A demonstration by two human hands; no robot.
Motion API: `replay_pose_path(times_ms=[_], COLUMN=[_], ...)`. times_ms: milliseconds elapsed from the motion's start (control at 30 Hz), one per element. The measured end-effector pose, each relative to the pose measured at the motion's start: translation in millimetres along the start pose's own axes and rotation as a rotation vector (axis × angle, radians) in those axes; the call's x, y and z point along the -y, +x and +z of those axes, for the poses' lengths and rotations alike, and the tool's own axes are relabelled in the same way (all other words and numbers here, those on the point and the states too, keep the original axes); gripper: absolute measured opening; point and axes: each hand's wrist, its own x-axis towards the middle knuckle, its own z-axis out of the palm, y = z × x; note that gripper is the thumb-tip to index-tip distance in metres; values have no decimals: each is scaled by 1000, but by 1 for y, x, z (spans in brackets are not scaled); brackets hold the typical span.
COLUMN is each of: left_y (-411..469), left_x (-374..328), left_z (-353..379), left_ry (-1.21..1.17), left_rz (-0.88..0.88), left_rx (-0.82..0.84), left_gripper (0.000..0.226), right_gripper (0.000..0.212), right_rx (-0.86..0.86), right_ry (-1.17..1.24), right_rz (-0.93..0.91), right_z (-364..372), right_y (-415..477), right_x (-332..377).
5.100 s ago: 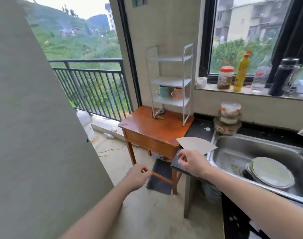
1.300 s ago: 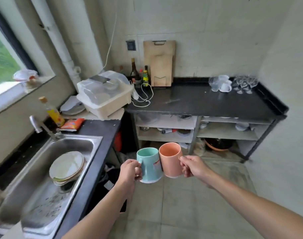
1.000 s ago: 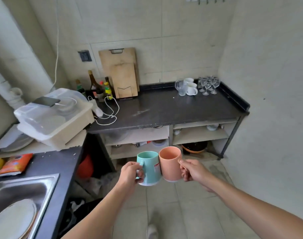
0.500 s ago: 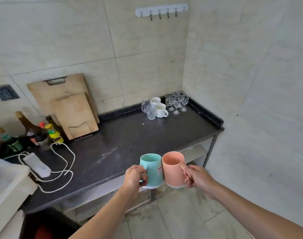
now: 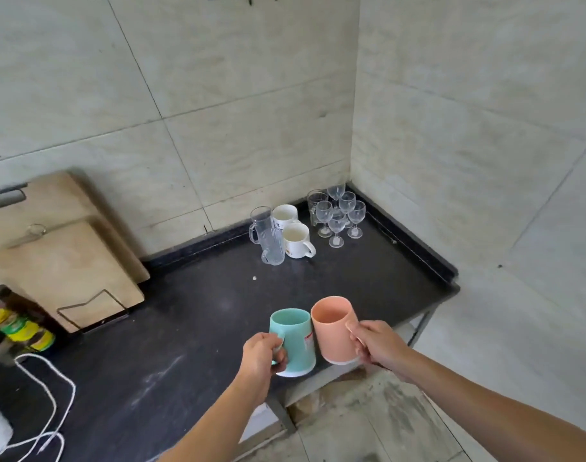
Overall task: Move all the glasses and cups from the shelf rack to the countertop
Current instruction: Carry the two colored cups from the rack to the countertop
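Note:
My left hand (image 5: 263, 355) grips the handle of a teal mug (image 5: 293, 340). My right hand (image 5: 373, 345) grips the handle of a peach mug (image 5: 334, 330). Both mugs are upright, side by side and touching, held above the front edge of the black countertop (image 5: 191, 311). In the far right corner of the countertop stand two white mugs (image 5: 295, 240), clear glass mugs (image 5: 268, 240) and several small stemmed glasses (image 5: 339, 213). The shelf rack is out of view.
Wooden cutting boards (image 5: 61, 261) lean on the wall at the left in a wire stand. Sauce bottles (image 5: 18, 331) and a white cable (image 5: 48, 405) lie at the left. Tiled walls close the corner; a raised lip runs along the countertop's right edge.
I turned from the rack by the window and carried both mugs across the kitchen. The countertop has come much closer, and the mugs are now over its front edge.

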Motion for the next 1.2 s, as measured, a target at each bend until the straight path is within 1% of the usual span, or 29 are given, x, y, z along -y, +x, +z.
replay_pose_path(times_ms=[167,433,567,733,867,1000,1200], left_y=[52,131,176,220,238,247,238], left_x=[-21,-39,-50,-67,-72,-68,-48], left_z=[25,33,35,36,36,35,37], left_ry=[-32,-87,-91,-132,-141,-129,16], left_rz=[-46,-127,-163,-136,-125,-133,-131], left_rx=[-59,-110,-92,-46,-32,-19,-54], left_gripper=[12,12,13,13,13,13,17], right_gripper=[39,37,37,40,41,37,30], right_rx=[48,85,72,71,77,82,127], right_ry=[-66,-103,-111,-114,-122,-163,-274], right_rz=[45,135,179,186,170,148,152], right_z=[-16,-4,0,-2,-1,-4,-9], right_y=[76,163,200,244,265,279,284], right_x=[17,32,44,59,63,61,41])
